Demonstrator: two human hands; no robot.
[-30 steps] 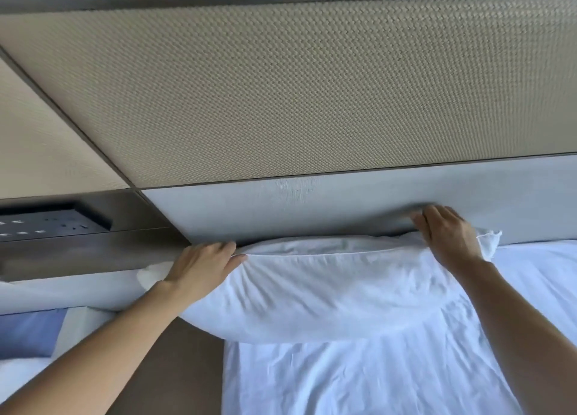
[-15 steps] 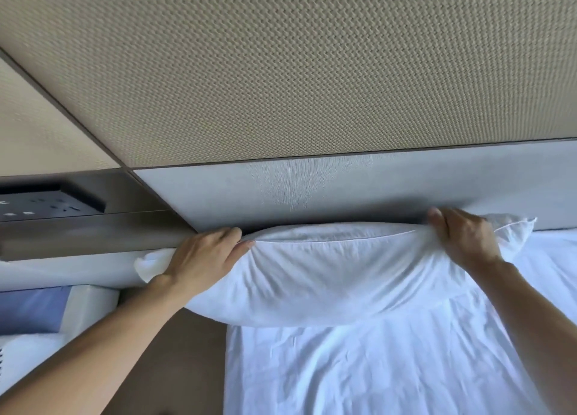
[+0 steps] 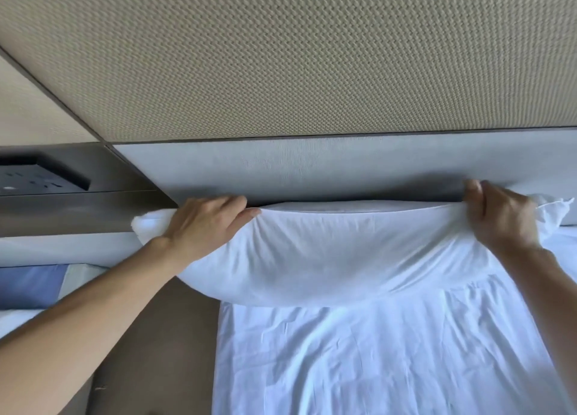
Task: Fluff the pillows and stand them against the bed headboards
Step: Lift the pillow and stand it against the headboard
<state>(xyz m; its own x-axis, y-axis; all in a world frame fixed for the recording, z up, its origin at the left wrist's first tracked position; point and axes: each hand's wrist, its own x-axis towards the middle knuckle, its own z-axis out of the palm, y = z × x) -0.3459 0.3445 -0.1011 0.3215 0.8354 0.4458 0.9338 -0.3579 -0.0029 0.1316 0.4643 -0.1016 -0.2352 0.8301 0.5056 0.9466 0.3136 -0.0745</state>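
Head view, looking down along the top end of the bed. One white pillow (image 3: pixel 337 252) lies lengthwise at the head of the bed, its long upper edge up against the grey headboard (image 3: pixel 312 167). Pillow body bulges toward the camera; its lower curve overhangs the white sheet (image 3: pixel 359 361) and, at the left, the brown gap beside the mattress.

Left hand (image 3: pixel 203 227): set on the pillow's upper left corner, fingers (image 3: pixel 232 203) curled over the top seam toward the headboard, thumb lying along the front face. Hand closed on the pillow; a tuft of cover sticks out to the left of the wrist.

Right hand (image 3: pixel 499 217): on the upper right corner, fingers bent over the top edge, fabric pulled taut and creased beneath the palm. Closed on the pillow as well. The pillowcase's loose end shows just past the knuckles at the right.

Whether the pillow stands upright against the headboard or only leans on it cannot be settled from this angle; the back face is hidden.

Surroundings: woven beige wall panel (image 3: pixel 296 55) above the headboard, meeting it along a dark strip. At far left, a dark recessed shelf holds a black socket panel (image 3: pixel 40 177). Below that, a second bed with a blue cloth (image 3: pixel 28 286) on white bedding, well apart from the pillow. Both forearms bare. Slight motion blur on the left arm.
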